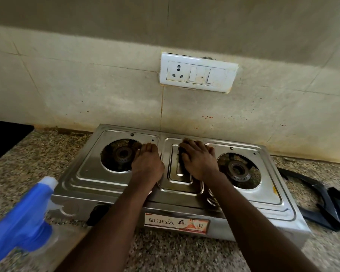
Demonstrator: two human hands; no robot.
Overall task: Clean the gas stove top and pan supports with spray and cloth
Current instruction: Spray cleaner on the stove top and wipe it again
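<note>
Here, head view only: stove [126,185] sits on the bench [47,154] against the wall, long axis running left-right, both burner wells bare. Right hand [198,160] lies on the raised centre panel between the burners, fingers [188,146] pointing away toward the wall, curled down over a dark cloth [182,154] that shows only at its far and left edges; cloth is pressed flat to the panel, so the hand is closed onto it rather than spread. Left hand [147,161] rests just beside, on the strip between the left burner [123,154] and the centre panel, fingers together and flat, holding nothing, likely bracing the stove. Unwiped steel lies to either side of the cloth along the stove's long axis; right hand is nearer the right burner [239,170]. Spray [22,222] stands on the bench near left, blurred, well apart from both hands. Pan supports [322,205] lie off the stove on the bench at right, nearer the right hand, untouched.
</note>
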